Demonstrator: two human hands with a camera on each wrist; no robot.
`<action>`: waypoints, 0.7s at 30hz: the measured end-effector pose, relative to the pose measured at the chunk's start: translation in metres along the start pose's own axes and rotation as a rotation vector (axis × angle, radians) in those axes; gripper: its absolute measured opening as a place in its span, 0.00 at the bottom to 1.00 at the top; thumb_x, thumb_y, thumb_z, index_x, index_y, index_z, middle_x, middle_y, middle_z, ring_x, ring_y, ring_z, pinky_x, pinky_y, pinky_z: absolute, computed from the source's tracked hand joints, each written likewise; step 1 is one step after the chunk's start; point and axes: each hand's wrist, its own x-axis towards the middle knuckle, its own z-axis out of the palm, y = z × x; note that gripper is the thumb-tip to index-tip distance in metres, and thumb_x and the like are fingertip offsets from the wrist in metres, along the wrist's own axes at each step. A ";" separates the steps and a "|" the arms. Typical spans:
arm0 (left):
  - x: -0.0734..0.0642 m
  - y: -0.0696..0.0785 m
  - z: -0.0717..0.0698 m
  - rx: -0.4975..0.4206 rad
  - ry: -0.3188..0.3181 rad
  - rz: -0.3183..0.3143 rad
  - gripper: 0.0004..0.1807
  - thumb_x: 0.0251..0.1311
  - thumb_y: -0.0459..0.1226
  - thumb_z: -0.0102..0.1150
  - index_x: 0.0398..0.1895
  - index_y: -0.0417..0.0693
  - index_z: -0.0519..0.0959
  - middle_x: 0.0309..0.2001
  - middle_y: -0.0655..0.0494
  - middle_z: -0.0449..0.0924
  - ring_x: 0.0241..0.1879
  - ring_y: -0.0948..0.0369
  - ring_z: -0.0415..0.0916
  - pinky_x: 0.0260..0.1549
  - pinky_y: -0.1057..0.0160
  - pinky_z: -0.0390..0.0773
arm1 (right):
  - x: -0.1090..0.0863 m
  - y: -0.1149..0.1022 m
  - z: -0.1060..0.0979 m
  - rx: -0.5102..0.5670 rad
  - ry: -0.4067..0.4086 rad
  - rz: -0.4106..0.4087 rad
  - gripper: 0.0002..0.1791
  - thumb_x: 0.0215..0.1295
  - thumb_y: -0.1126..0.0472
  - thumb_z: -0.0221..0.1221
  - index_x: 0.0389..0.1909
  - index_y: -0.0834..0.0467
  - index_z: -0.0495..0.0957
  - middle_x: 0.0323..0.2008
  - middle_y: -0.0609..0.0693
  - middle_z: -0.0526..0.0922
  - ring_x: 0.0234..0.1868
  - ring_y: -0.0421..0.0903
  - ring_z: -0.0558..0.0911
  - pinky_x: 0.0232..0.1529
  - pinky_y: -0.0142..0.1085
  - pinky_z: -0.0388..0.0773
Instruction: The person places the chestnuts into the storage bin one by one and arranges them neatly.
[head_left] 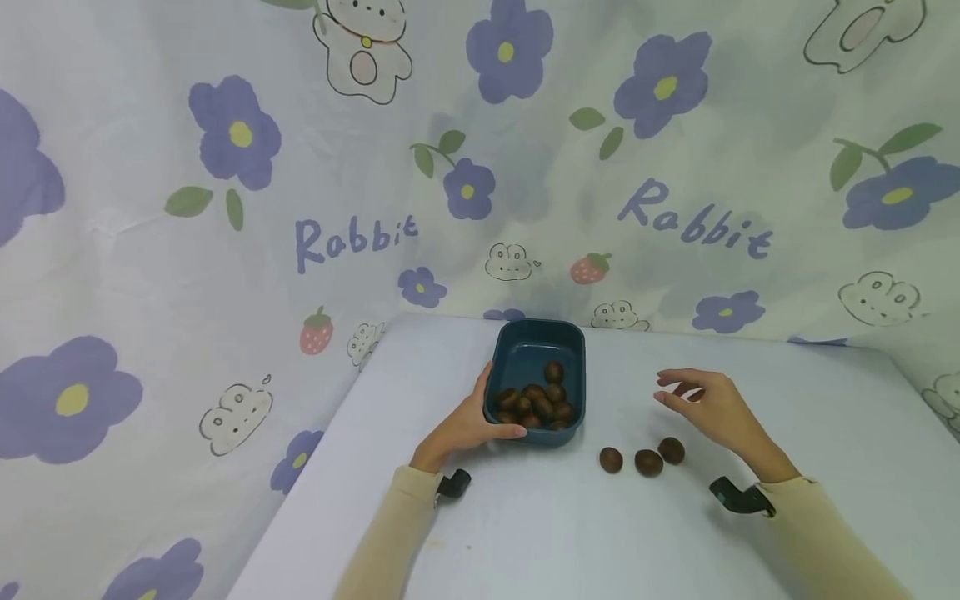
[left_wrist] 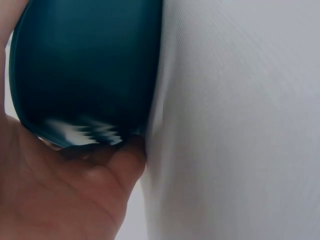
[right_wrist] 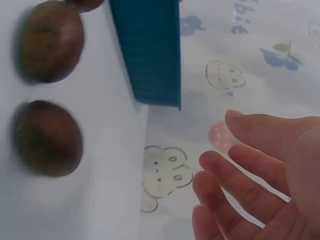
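A dark teal rectangular container [head_left: 539, 350] stands on the table with several round, reddish-brown fruits [head_left: 542, 403] heaped toward its near end. My left hand [head_left: 467, 422] grips its near left corner, thumb along the near wall and fingers along the left side. In the left wrist view the palm of that hand [left_wrist: 65, 190] lies close against the teal wall [left_wrist: 90, 60]. To the right, my right hand [head_left: 712, 408] hovers with loosely bent fingers, thumb and fingertips apart and nothing between them. Three loose fruits lie on the table nearby: one on the left [head_left: 611, 460], a middle one [head_left: 648, 463] and a right one [head_left: 671, 451].
The white table [head_left: 525, 533] reaches back to a hanging cloth [head_left: 525, 225] printed with flowers and rabbits, which also closes off the left side. Each wrist carries a black camera, one left [head_left: 453, 484] and one right [head_left: 741, 497].
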 end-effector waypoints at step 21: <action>-0.001 0.000 0.000 0.003 0.001 -0.008 0.79 0.43 0.66 0.78 0.85 0.64 0.28 0.85 0.52 0.42 0.82 0.48 0.50 0.77 0.35 0.57 | -0.053 0.030 0.004 0.010 -0.174 0.096 0.30 0.60 0.53 0.74 0.59 0.65 0.82 0.50 0.59 0.89 0.42 0.41 0.83 0.39 0.30 0.81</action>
